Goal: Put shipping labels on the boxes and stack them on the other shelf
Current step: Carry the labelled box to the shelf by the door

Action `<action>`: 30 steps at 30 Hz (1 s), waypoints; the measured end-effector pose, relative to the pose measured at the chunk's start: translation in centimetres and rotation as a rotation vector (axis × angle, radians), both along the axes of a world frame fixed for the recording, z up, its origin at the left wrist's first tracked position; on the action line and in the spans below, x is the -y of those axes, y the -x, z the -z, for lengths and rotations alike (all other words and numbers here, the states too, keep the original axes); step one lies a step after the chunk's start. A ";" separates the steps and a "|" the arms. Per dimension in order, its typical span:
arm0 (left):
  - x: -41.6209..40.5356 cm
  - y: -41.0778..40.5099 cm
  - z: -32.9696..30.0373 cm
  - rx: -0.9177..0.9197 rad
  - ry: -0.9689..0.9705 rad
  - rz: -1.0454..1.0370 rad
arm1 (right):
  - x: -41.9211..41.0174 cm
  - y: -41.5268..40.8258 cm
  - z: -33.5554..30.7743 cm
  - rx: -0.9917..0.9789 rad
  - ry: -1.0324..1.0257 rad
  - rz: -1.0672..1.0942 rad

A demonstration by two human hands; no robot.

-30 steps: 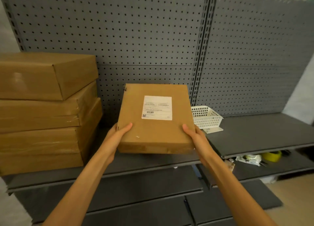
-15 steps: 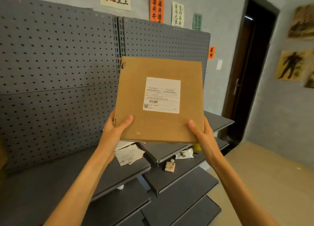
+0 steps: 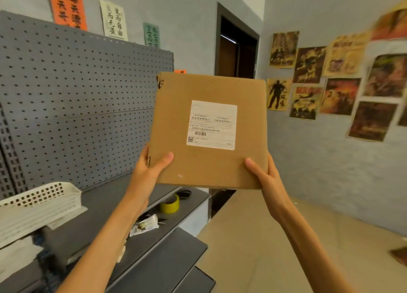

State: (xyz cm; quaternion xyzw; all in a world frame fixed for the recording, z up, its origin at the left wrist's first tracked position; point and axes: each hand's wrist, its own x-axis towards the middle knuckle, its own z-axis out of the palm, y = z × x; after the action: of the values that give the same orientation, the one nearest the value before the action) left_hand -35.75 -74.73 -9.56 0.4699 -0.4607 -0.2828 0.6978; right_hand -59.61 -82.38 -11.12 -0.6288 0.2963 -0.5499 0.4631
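Both hands hold a flat cardboard box (image 3: 209,131) up in the air, clear of the gray shelves (image 3: 141,206). The left hand (image 3: 146,174) grips its lower left corner, thumb laid across the top face. The right hand (image 3: 265,178) grips the lower right corner the same way. A white shipping label (image 3: 211,125) sits on the box's upper face. Below, a yellow tape roll (image 3: 169,204) lies on a shelf, well apart from a white basket (image 3: 37,201).

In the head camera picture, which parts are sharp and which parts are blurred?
Head view: the cardboard box and its shipping label are fairly sharp; the posters on the right wall smear toward the edge, the white basket at left is soft, and the wide lens bends the pegboard.
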 end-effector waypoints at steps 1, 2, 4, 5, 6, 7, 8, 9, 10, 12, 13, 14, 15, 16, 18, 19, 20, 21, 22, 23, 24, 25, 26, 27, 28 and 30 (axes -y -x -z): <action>1.3 1.3 -0.1 -0.002 0.010 0.021 | 1.0 1.5 -0.4 0.006 -0.001 0.006; 2.6 2.4 -0.2 -0.006 0.021 0.040 | 2.0 2.9 -0.7 0.012 0.008 0.009; 5.0 4.6 -0.1 -0.025 0.038 0.067 | 3.9 5.4 -1.1 0.020 0.022 0.015; 6.2 5.6 -0.1 -0.034 0.044 0.076 | 4.8 6.5 -1.3 0.025 0.024 0.020; 7.3 6.6 -0.1 -0.037 0.050 0.087 | 5.7 7.5 -1.3 0.029 0.026 0.026; 8.5 7.6 0.0 -0.035 0.051 0.104 | 6.7 8.6 -1.2 0.033 0.029 0.036; 9.8 8.7 0.1 -0.035 0.048 0.119 | 7.8 9.6 -1.1 0.035 0.031 0.049; 10.6 9.2 0.2 -0.038 0.047 0.124 | 8.3 10.2 -0.9 0.038 0.028 0.056; 11.5 9.7 0.4 -0.037 0.041 0.130 | 9.0 10.7 -0.7 0.042 0.023 0.065; 14.2 11.1 0.9 -0.036 0.024 0.147 | 11.0 12.2 0.1 0.060 0.010 0.095; 15.5 11.7 1.2 -0.037 0.017 0.153 | 12.0 12.8 0.4 0.064 0.005 0.107; 16.9 12.3 1.4 -0.036 0.007 0.160 | 13.1 13.4 0.8 0.063 -0.004 0.117; 18.3 12.9 1.7 -0.035 -0.002 0.165 | 14.3 14.0 1.1 0.062 -0.012 0.124; 19.8 13.4 2.0 -0.030 -0.010 0.164 | 15.6 14.5 1.3 0.060 -0.020 0.131; 22.8 14.3 2.4 -0.027 -0.016 0.153 | 18.2 15.3 1.6 0.054 -0.020 0.141; 24.6 14.7 2.6 -0.030 -0.013 0.148 | 19.9 15.6 1.8 0.051 -0.014 0.144; 26.0 14.8 2.6 -0.037 -0.012 0.144 | 21.2 15.8 1.8 0.051 -0.008 0.147; 27.3 14.9 2.7 -0.045 -0.014 0.141 | 22.5 15.8 1.8 0.050 -0.005 0.148; 28.9 15.0 2.7 -0.055 -0.014 0.133 | 24.2 15.9 1.8 0.043 0.001 0.147; 30.5 15.0 2.7 -0.061 -0.012 0.120 | 25.9 15.9 1.6 0.032 0.008 0.146; 32.0 15.0 2.6 -0.066 -0.006 0.107 | 27.6 15.9 1.3 0.016 0.014 0.141; 33.3 15.0 2.5 -0.074 -0.001 0.094 | 29.3 15.8 0.8 0.002 0.017 0.131; 34.6 14.9 2.4 -0.078 0.005 0.084 | 30.8 15.7 0.5 -0.008 0.021 0.119; 35.7 14.8 2.3 -0.076 0.010 0.076 | 32.2 15.5 0.1 -0.011 0.028 0.106; 36.8 14.7 2.2 -0.070 0.013 0.065 | 33.6 15.4 -0.2 -0.012 0.034 0.094; 38.6 14.3 2.1 -0.067 0.015 0.036 | 36.0 14.9 -0.4 -0.013 0.042 0.060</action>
State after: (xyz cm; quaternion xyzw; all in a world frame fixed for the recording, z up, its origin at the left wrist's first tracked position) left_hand -50.05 -113.31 -11.62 0.4466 -0.4476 -0.3074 0.7111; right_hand -74.54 -118.41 -10.71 -0.6328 0.3063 -0.5655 0.4312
